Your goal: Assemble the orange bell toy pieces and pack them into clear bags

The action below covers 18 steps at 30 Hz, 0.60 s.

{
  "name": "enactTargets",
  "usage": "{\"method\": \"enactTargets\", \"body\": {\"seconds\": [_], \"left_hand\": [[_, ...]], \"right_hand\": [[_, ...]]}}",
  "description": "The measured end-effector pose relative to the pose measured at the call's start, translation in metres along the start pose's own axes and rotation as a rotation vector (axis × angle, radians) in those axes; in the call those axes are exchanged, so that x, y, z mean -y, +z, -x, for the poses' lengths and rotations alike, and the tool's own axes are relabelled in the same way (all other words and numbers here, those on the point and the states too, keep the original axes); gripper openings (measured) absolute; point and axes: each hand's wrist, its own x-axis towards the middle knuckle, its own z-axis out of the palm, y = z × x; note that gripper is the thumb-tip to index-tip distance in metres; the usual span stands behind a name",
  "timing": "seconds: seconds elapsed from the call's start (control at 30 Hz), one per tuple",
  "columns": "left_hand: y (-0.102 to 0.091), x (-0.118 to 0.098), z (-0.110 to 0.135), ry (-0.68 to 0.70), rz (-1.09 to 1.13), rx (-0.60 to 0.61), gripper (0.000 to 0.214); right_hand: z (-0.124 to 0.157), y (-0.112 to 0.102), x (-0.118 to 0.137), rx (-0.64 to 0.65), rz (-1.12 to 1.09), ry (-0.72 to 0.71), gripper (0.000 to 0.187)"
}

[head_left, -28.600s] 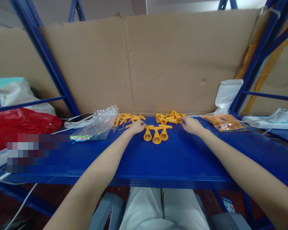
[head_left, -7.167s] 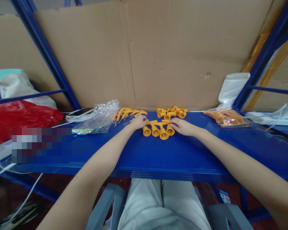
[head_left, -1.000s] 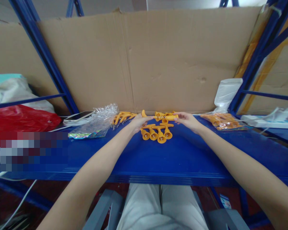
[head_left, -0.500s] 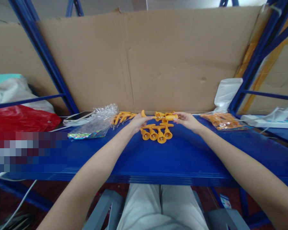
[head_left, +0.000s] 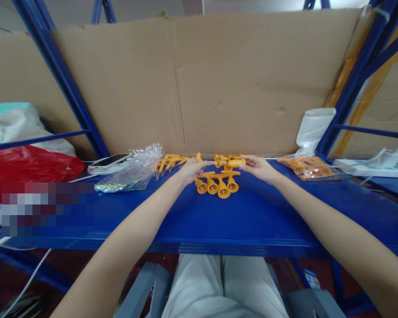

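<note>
My left hand [head_left: 193, 170] is closed on an orange T-handled corkscrew [head_left: 198, 157], its metal spiral pointing right. Facing it, my right hand [head_left: 257, 168] grips an orange bell-shaped sleeve [head_left: 236, 163]. The spiral's tip is at the sleeve's narrow end; I cannot tell how far it is in. Just in front of both hands lie several corkscrews fitted with sleeves [head_left: 223, 191], wide ends toward me. Behind the held parts are more loose sleeves [head_left: 220, 158]. Left of my left hand sits a row of bare corkscrews [head_left: 170, 162], spirals showing.
Left on the blue shelf table [head_left: 199, 225] lies a crumpled clear plastic bag [head_left: 132, 170] near white cables [head_left: 108, 168]. To the right are a clear bag of orange parts [head_left: 305, 168] and a white power strip [head_left: 368, 168]. A cardboard sheet [head_left: 235, 84] stands behind.
Both hands stay in nearly the same place, still holding the corkscrew and the sleeve. The spiral and sleeve show only a very slight shift.
</note>
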Motion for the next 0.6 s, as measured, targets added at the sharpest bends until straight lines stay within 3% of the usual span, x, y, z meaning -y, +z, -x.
{"method": "enactTargets", "body": {"seconds": [0.3,0.6], "left_hand": [[0.008,0.002,0.004,-0.033,0.048,0.062,0.035],[0.013,0.004,0.008,0.049,0.072,0.076,0.037]], "right_hand": [[0.003,0.013,0.012,-0.002,0.149,-0.153,0.044],[0.005,0.015,0.02,0.04,0.004,-0.037,0.043]]}}
